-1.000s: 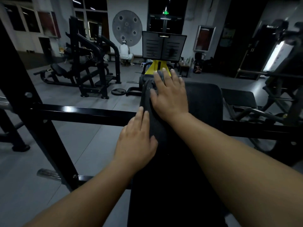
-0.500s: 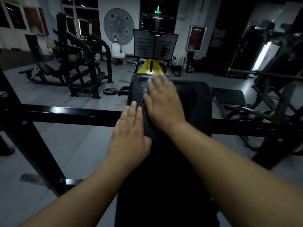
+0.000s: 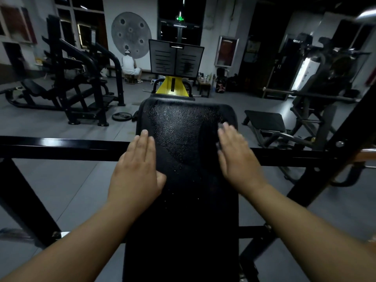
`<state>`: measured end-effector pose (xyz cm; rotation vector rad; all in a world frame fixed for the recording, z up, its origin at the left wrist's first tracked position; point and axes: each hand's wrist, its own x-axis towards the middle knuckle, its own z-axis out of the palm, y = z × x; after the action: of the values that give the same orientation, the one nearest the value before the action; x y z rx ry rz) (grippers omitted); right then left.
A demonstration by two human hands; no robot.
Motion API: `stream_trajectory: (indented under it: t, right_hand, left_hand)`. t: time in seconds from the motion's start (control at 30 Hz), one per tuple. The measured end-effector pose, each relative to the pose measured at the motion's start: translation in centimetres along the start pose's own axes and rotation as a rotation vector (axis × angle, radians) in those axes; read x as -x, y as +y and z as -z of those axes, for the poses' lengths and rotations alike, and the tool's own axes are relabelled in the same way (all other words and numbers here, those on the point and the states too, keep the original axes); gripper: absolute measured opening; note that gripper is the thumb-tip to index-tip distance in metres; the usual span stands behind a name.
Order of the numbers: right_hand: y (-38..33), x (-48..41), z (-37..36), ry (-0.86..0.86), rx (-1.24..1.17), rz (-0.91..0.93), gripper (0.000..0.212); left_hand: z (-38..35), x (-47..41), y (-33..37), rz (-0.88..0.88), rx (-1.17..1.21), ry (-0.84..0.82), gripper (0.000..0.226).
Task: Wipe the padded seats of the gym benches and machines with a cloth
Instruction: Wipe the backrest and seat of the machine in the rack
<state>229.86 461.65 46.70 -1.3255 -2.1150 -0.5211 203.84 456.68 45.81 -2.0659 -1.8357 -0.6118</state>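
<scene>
A black padded bench seat (image 3: 183,200) runs away from me down the middle of the head view, its far end glossy and crackled. My left hand (image 3: 138,169) lies flat on the pad's left edge with straight fingers. My right hand (image 3: 236,159), slightly blurred, presses flat near the pad's right edge. A dark cloth (image 3: 209,137) shows as a darker patch under and beside its fingers; its outline is hard to tell from the black pad.
A black steel crossbar (image 3: 61,147) passes under the bench from left to right. A slanted rack upright (image 3: 335,155) stands at the right. Beyond are a yellow machine (image 3: 173,88), a low bench (image 3: 264,123), a weight plate (image 3: 122,117) and a seated person (image 3: 129,66).
My right hand slid with the cloth from the pad's upper left across to its right side. My left hand stayed on the left edge. The view shifted to centre the bench.
</scene>
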Motion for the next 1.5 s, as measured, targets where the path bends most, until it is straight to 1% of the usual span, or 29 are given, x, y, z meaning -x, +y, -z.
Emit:
stream_trajectory:
  t: [0.07, 0.1, 0.13, 0.17, 0.2, 0.27, 0.33, 0.37, 0.4, 0.47, 0.57, 0.67, 0.7, 0.73, 0.8, 0.87, 0.9, 0.93, 1.0, 1.07, 1.1, 1.13, 1.2, 1.23, 1.27, 1.3, 1.4, 1.47, 1.5]
  right_hand:
    - [-0.3, -3.2, 0.4, 0.046, -0.07, -0.221, 0.054]
    - [-1.3, -4.9, 0.5, 0.06, -0.104, -0.298, 0.054]
    - [-2.5, -6.1, 0.4, 0.07, -0.115, -0.33, 0.055]
    - [-3.5, -6.4, 0.2, 0.08, -0.129, -0.33, 0.056]
    - [-3.9, -5.7, -0.1, 0.084, -0.128, -0.281, 0.057]
    - [-3.6, -2.6, 0.0, 0.017, -0.116, -0.102, 0.061]
    - [-1.9, -0.9, 0.6, -0.024, -0.014, 0.0, 0.062]
    - [-1.1, -1.1, 0.8, 0.003, 0.069, -0.013, 0.06]
    - [-0.9, -1.5, 1.1, 0.048, 0.142, -0.068, 0.056]
    - [-1.3, -2.6, 1.6, 0.128, 0.181, -0.143, 0.048]
    - [-1.1, -4.9, 2.2, 0.124, 0.083, -0.184, 0.037]
    - [-1.6, -8.7, 2.7, 0.226, -0.008, -0.372, 0.025]
    - [-2.5, -9.3, 2.7, 0.231, -0.033, -0.396, 0.024]
    - [-3.6, -9.1, 2.6, 0.225, -0.06, -0.367, 0.025]
    - [-4.8, -6.6, 2.2, 0.137, -0.088, -0.192, 0.031]
    - [-3.9, -3.0, 2.6, -0.008, -0.066, 0.009, 0.042]
    - [-2.5, -1.8, 3.1, -0.05, -0.032, 0.078, 0.045]
    - [-1.0, -1.5, 3.4, -0.041, 0.005, 0.079, 0.046]
    - [1.1, -3.1, 3.7, 0.055, 0.017, -0.083, 0.046]
    - [0.3, -5.5, 3.3, 0.111, -0.042, -0.272, 0.052]
    - [-0.9, -6.0, 3.0, 0.125, -0.088, -0.303, 0.054]
    - [-2.1, -5.7, 2.7, 0.119, -0.133, -0.288, 0.056]
    - [-3.4, -3.4, 2.4, 0.046, -0.182, -0.104, 0.054]
    - [-3.2, -1.9, 2.6, 0.002, -0.174, 0.002, 0.052]
    - [-2.2, -1.2, 2.9, -0.024, -0.152, 0.064, 0.048]
    - [-0.9, -1.3, 3.3, -0.014, -0.12, 0.063, 0.044]
    - [1.0, -4.8, 3.4, 0.136, -0.069, -0.177, 0.033]
    - [-0.5, -6.8, 2.8, 0.216, -0.12, -0.348, 0.037]
    - [-1.7, -6.9, 2.5, 0.232, -0.155, -0.398, 0.04]
  left_hand:
    - [-0.2, 0.0, 0.0, 0.0, 0.004, 0.002, 0.08]
    - [-0.3, 0.0, 0.1, 0.006, 0.006, -0.002, 0.082]
    - [-0.4, 0.0, 0.2, 0.012, 0.004, -0.002, 0.083]
    - [-0.4, -0.1, 0.2, 0.013, 0.001, 0.003, 0.082]
    - [-0.5, -0.1, 0.2, 0.01, -0.001, 0.006, 0.081]
    - [-0.3, -0.1, -0.1, -0.002, 0.012, 0.006, 0.08]
    - [-0.2, -0.1, -0.3, -0.009, 0.016, 0.006, 0.081]
    - [-0.2, -0.1, -0.3, -0.011, 0.018, 0.004, 0.081]
    - [-0.1, -0.1, -0.3, -0.011, 0.022, 0.005, 0.081]
    - [-0.1, -0.2, -0.3, -0.018, 0.019, 0.008, 0.081]
    - [0.2, -0.3, -0.5, -0.038, -0.003, 0.008, 0.081]
    - [0.1, -0.2, -0.4, -0.039, -0.021, 0.009, 0.081]
    - [0.1, -0.2, -0.3, -0.037, -0.023, 0.005, 0.081]
    - [0.1, -0.3, -0.3, -0.036, -0.024, -0.001, 0.081]
    - [0.2, -0.3, -0.3, -0.04, -0.038, -0.011, 0.082]
    - [0.5, -0.4, -0.6, -0.047, -0.051, -0.01, 0.082]
    - [0.7, -0.5, -0.7, -0.052, -0.055, -0.003, 0.083]
    - [0.8, -0.5, -0.8, -0.058, -0.056, 0.006, 0.083]
    - [1.3, -0.7, -0.8, -0.072, -0.051, 0.027, 0.084]
    - [1.5, -0.9, -0.4, -0.113, -0.053, 0.041, 0.083]
    - [1.5, -1.0, -0.1, -0.146, -0.054, 0.047, 0.081]
    - [1.5, -1.2, 0.2, -0.176, -0.053, 0.053, 0.079]
    - [1.5, -1.8, 0.9, -0.221, -0.055, 0.065, 0.077]
    - [1.5, -2.2, 1.3, -0.236, -0.058, 0.063, 0.076]
    - [1.6, -2.6, 1.5, -0.245, -0.06, 0.057, 0.076]
    - [1.6, -3.0, 1.8, -0.246, -0.06, 0.049, 0.077]
    - [1.3, -3.2, 2.4, -0.21, -0.051, 0.022, 0.078]
    - [1.0, -3.2, 2.6, -0.199, -0.043, 0.013, 0.08]
    - [1.1, -3.2, 2.6, -0.206, -0.038, 0.016, 0.08]
